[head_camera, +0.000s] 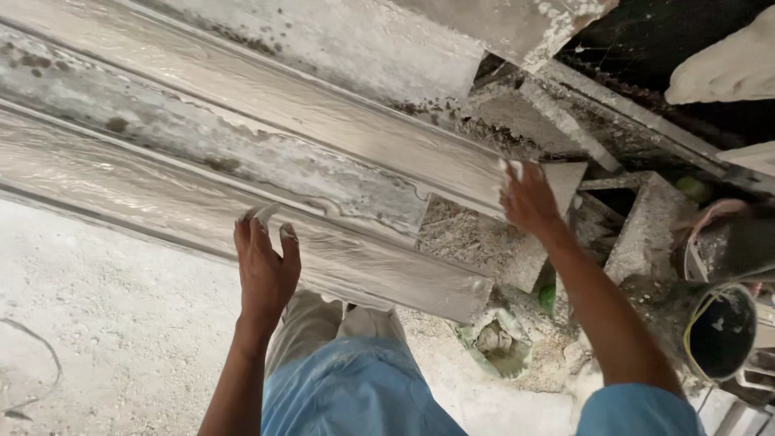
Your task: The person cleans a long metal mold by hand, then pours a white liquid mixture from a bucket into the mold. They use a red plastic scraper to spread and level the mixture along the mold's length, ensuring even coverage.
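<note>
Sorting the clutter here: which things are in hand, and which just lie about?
In hand:
left hand and right hand on the long grey moulded slab

Lying about:
dark bucket
concrete blocks
green scrap

1. Soft, even daylight fills the scene; shadows are faint.
2. The wet mould surface [242, 161] shows a pale sheen, brightest at the left.
3. The upper right corner falls into deep shadow.
4. Edges bend with wide-angle distortion; fine detail looks slightly smeared.

Long plaster moulding [242, 161] runs off the left edge — bucket [722, 331] cut off right
</note>
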